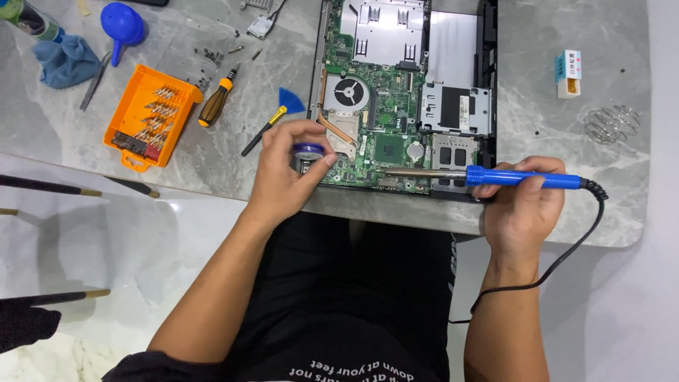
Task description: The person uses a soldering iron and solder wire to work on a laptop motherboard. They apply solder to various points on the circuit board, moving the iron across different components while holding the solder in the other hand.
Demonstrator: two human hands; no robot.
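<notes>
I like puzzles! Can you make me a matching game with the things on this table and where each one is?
Things:
1. soldering iron
2. small blue spool
3. orange bit case
4. coiled wire stand

Places:
A. far right of the table
B. in the right hand
C. left of the laptop board
D. in the left hand

Pairs: 1-B, 2-D, 3-C, 4-A

Soldering iron (523, 177) — over green motherboard (385, 120)
</notes>
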